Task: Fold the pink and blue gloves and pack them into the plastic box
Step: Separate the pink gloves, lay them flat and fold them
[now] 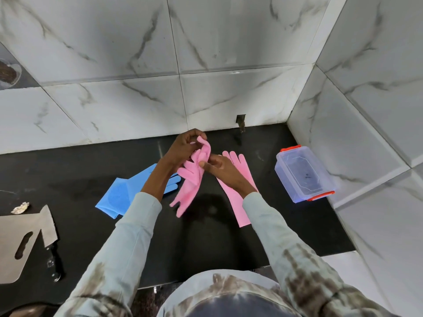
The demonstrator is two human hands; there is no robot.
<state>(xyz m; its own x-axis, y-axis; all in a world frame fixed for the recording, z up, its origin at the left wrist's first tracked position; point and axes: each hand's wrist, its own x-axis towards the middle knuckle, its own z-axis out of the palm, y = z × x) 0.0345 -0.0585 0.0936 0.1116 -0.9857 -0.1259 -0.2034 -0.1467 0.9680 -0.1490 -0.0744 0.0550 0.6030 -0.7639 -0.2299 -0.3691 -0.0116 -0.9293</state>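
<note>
A pink glove (191, 179) hangs above the black counter, held by both hands. My left hand (183, 147) grips its upper end, which curls over; my right hand (219, 167) pinches it at the middle. Its lower part dangles loose. A second pink glove (242, 195) lies flat on the counter under my right wrist, fingers pointing to the wall. A blue glove (119, 197) lies flat to the left, partly hidden by my left forearm. The clear plastic box (302, 173) with orange clips stands at the right, lid on.
A grey cutting board (20, 241) and a cleaver (49, 227) lie at the left counter edge, with a crumpled foil scrap (20, 207) beside them. Marble-tiled walls close the back and right. A glass bowl (9, 73) sits far left.
</note>
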